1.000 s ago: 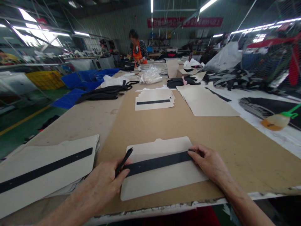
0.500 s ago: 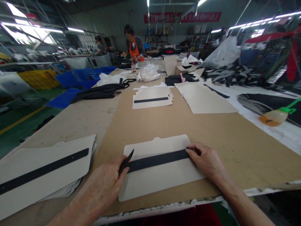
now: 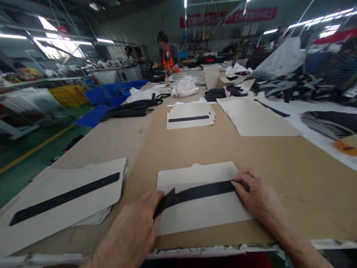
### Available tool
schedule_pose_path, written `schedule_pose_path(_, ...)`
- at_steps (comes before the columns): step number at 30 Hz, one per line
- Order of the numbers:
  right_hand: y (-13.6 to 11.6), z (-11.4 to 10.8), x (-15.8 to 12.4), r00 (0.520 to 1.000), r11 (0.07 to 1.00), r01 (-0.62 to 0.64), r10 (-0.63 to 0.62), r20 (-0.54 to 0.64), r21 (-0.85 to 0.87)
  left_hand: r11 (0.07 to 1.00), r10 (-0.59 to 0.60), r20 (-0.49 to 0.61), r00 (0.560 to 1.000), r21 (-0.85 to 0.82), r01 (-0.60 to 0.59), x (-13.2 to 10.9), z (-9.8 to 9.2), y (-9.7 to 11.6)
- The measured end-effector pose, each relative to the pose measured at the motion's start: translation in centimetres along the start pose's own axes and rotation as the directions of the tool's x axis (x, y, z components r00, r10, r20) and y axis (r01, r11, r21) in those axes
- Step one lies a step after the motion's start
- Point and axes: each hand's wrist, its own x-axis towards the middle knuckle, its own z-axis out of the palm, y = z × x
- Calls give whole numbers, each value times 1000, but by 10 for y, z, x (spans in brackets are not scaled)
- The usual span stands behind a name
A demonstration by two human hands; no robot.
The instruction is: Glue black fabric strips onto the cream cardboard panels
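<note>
A cream board (image 3: pixel 200 216) with rounded corners and a small tab on its far edge lies in front of me. Across it runs a black strip (image 3: pixel 206 190), bowed slightly upward toward the left. My right hand (image 3: pixel 258 190) pinches the strip's right end at the board's right side. Closed at the board's left side, my left hand (image 3: pixel 136 219) grips dark strip material whose pointed corner sticks up. Whether that is this strip's folded end or a second strip, I cannot tell.
At left lies a stack of cream boards (image 3: pixel 83 201), the top one bearing a black strip. Farther back are a smaller board stack (image 3: pixel 189 111), large cream sheets (image 3: pixel 259 115), black straps (image 3: pixel 128 109) and a plastic bag (image 3: pixel 184 87). A person in an orange apron (image 3: pixel 169 61) stands beyond.
My left hand has tilted and drawn slightly toward me, and the strip's left part now bows up from the board. My right hand keeps its pinch. The view has swung left.
</note>
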Motion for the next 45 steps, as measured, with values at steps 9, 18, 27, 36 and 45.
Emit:
schedule_pose_path(9, 19, 8, 0, 998, 999, 53, -53, 21, -7, 990, 15, 210, 978, 133, -44, -9, -24, 21)
schedule_pose_path(18, 19, 6, 1, 997, 996, 82, -81, 10, -35, 990, -62, 134, 989, 138, 43, 13, -9, 10)
schedule_pose_path(27, 22, 7, 0, 993, 991, 117, -116, 8, -60, 993, -59, 133, 989, 111, 44, 19, -4, 4)
schedule_pose_path(36, 15, 4, 2, 992, 992, 127, -127, -14, -25, 992, -52, 119, 992, 118, 38, 20, 0, 0)
schedule_pose_path(45, 18, 5, 0, 994, 992, 106, -105, 15, -63, 993, -54, 116, 992, 113, 41, 22, -2, 3)
